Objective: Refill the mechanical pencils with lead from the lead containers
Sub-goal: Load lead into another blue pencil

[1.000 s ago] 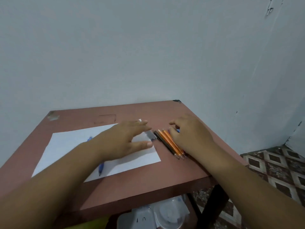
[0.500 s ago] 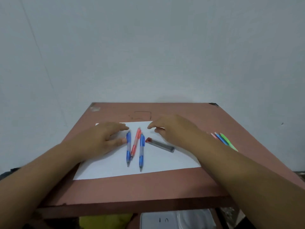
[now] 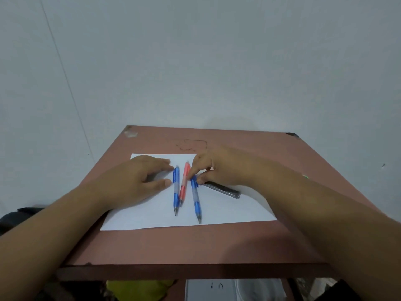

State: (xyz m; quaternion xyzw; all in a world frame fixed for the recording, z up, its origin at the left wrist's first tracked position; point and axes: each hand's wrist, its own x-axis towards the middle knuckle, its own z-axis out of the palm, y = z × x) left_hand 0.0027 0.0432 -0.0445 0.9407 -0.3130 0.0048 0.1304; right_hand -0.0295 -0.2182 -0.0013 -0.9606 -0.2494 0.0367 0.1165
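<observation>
Since half a second ago right hand (image 3: 219, 168) reaches left, fingertips pinching right blue pencil (image 3: 196, 197)'s far end; pencils' long axes run near-far on paper (image 3: 227, 211), lead container (image 3: 223, 189) right; left hand (image 3: 138, 181) flat, open, empty beside left blue pencil (image 3: 176, 190).

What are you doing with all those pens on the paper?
These are mechanical pencils waiting for new lead. Two blue ones and a red one lie on a white sheet of paper. The right hand pinches the top of the right blue pencil, beside the dark lead container. The left hand rests flat on the paper.
</observation>
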